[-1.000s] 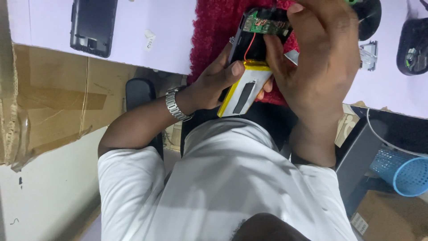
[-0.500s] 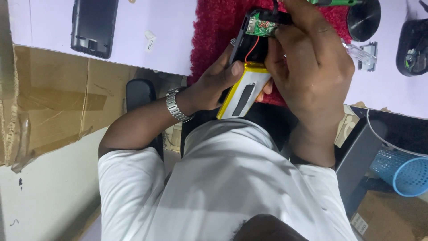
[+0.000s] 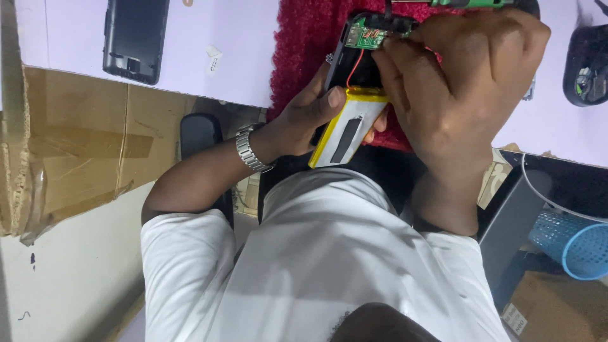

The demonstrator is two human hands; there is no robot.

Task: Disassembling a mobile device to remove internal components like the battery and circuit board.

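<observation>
**Both hands on an opened device over the red mat**

My right hand (image 3: 462, 88) is the biggest thing in view, curled nearly closed with the fingertips pinched at the green circuit board (image 3: 366, 33); I cannot tell what, if anything, it grips there. My left hand (image 3: 310, 117), with a metal wristwatch (image 3: 251, 149) on the wrist, is wrapped around the opened black device (image 3: 354, 69) from below, thumb pressed on the yellow-edged silver battery pack (image 3: 347, 130). The device sits tilted over the near edge of the red fluffy mat (image 3: 304, 50), which lies on the pale counter (image 3: 209, 38). The battery hangs out of the lower end of the casing, past the counter edge and over my lap. A thin red wire (image 3: 354, 63) runs from the battery up to the board.

Going down in size: a flattened cardboard sheet (image 3: 69, 133) lies to the left below the counter, a blue mesh basket (image 3: 570, 240) sits low at the right, a black back cover (image 3: 135, 38) rests well apart on the counter, and a green-handled tool (image 3: 456, 3) shows just above my right hand
</observation>
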